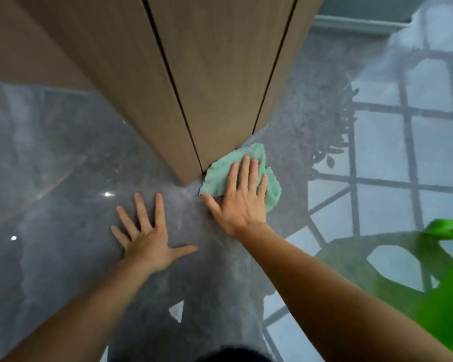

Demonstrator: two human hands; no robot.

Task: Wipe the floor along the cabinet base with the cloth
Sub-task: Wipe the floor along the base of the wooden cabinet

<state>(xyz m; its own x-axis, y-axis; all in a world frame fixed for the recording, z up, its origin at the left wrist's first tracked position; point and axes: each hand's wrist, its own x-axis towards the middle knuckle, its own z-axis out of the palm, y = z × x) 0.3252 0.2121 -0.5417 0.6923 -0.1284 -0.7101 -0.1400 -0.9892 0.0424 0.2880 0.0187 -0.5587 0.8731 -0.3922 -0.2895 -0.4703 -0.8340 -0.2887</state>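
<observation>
A crumpled mint-green cloth (217,178) lies on the glossy grey floor (63,178), pushed against the bottom corner of the wooden cabinet (194,87). My right hand (241,199) presses flat on top of the cloth, fingers spread and pointing toward the cabinet base. My left hand (148,233) rests palm-down on the bare floor just left of it, fingers splayed, holding nothing. Part of the cloth is hidden under my right palm.
The cabinet has two dark vertical door gaps and meets the floor at a corner. The floor reflects a window grid (403,142) and a plant on the right. A bright green leaf (445,296) hangs at the lower right edge.
</observation>
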